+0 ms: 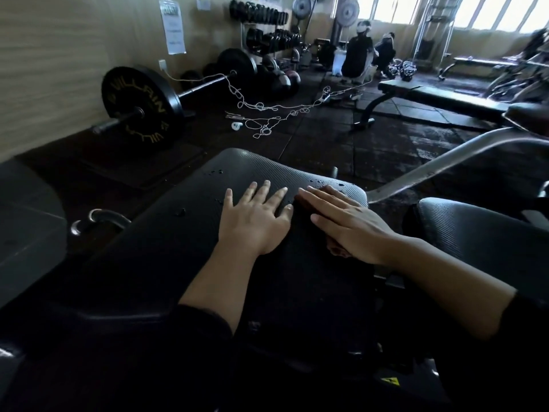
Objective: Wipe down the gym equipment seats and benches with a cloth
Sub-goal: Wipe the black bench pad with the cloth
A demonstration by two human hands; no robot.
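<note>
Black ribbed vinyl seat pad [184,233] mid-wipe, droplets unwiped at far edge: dark reddish-brown cloth [323,195] pressed flat under straight-fingered right hand [347,223], left hand [255,221] flat, empty, bracing alongside; grey adjacent pad [481,233] and long bench [445,98] apparently pending.

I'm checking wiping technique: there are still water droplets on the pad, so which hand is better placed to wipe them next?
The right hand: it lies flat on the dark cloth on the pad. The left hand presses bare on the pad, nearer the droplets.
</note>
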